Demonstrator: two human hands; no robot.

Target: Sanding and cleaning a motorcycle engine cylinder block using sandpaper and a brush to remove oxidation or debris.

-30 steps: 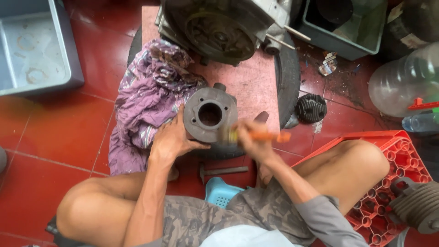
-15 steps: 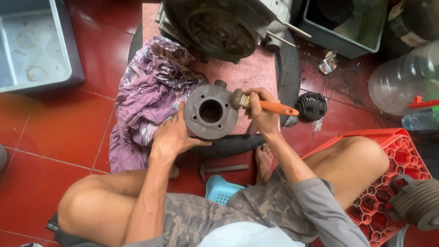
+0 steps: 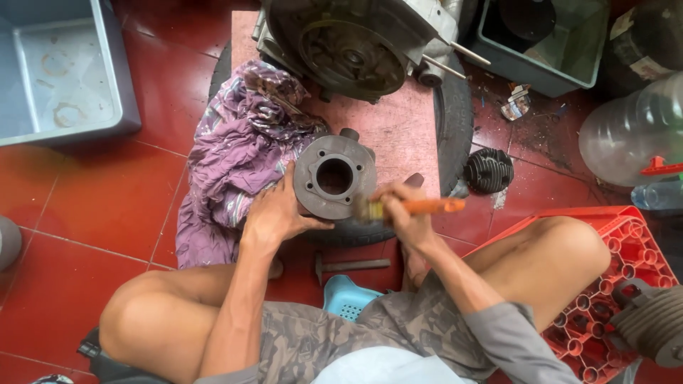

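Between your hands sits the grey cylinder, your left hand closed on its edge, your right hand gripping an orange-handled brush against it. Beyond lie a purple rag and engine; the grey tub holds nothing visible.

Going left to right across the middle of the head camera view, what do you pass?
Purple cloth → left hand → grey engine cylinder → right hand holding an orange-handled brush → black finned part on the floor → clear plastic jug.
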